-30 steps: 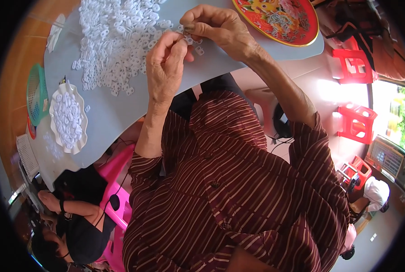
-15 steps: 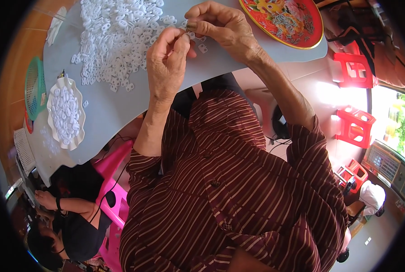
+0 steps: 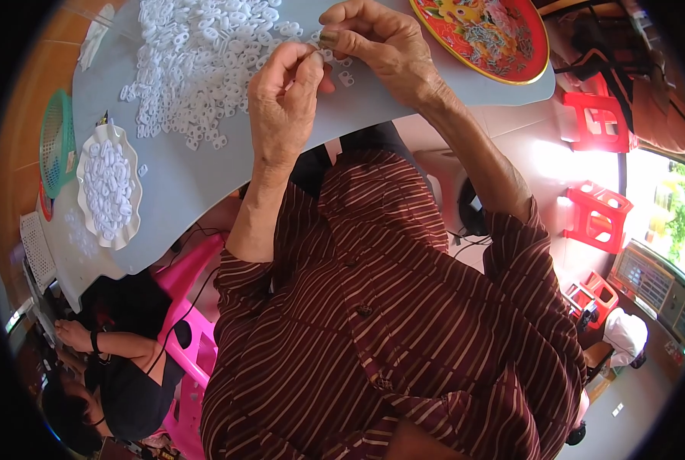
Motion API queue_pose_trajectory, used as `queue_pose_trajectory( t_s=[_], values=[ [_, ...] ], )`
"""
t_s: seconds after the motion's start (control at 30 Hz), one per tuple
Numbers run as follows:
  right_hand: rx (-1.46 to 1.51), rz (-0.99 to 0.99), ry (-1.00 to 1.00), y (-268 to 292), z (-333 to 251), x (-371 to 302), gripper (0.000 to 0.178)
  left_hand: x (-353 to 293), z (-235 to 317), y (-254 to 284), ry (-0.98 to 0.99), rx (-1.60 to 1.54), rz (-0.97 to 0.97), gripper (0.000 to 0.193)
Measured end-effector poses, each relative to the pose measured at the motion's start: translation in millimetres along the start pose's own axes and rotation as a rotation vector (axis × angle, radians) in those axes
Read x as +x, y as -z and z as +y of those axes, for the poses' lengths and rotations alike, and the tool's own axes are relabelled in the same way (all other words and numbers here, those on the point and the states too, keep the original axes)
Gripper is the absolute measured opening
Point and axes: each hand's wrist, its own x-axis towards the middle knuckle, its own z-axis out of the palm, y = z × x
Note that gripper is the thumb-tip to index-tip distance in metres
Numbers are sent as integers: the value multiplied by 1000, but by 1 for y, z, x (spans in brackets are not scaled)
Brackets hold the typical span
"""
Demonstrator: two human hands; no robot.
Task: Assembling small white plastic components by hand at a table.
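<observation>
Head view: there's a tiny white plastic piece pinched right between the two hands, up over the far part of the grey counter. The left hand has its fingers curled in tight, thumb and forefinger pressed together on the near side of that piece. The right hand comes at it from the other side, its fingers also closed down on the same piece, so both hands are clamped on it and their tips are basically touching. Another loose white piece lies on the counter just below the right hand.

Just left of the hands, a big pile of white pieces spreads over the far left part of the counter. Near the counter's left edge sits a white scalloped dish filled with more of them. A green mesh basket sits past that edge. At the far right corner there's a round red tray with a gold rim.

Room-wise: red plastic stools on a pale floor to the right, a pink stool lower left, and another person in black sitting down there.
</observation>
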Motion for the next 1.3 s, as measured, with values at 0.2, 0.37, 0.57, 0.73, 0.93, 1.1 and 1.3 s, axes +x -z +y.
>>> queue_pose_trajectory(
  t_s=[0.2, 0.37, 0.57, 0.73, 0.93, 1.1, 1.3],
  values=[
    [9, -8, -6, 0, 1, 0, 20, 0, 0, 0, -17, 7, 0, 10],
    [7, -25, 12, 2, 3, 0, 20, -1, 0, 0, -26, 31, 0, 9],
    [38, -18, -1, 2, 2, -1, 21, -1, 2, -2, -87, 93, 22, 8],
    [23, -10, -5, 0, 3, -1, 21, -1, 1, -2, -111, 91, 30, 7],
    [-32, -33, 38, 1, 3, -1, 22, -2, -1, -1, -132, 111, 34, 5],
    [-15, -23, -3, -9, -22, -1, 13, -2, -3, -1, -135, 101, 38, 6],
    [-28, -94, -89, 1, -23, 5, 9, -2, 1, -1, -121, 97, -7, 8]
  ],
)
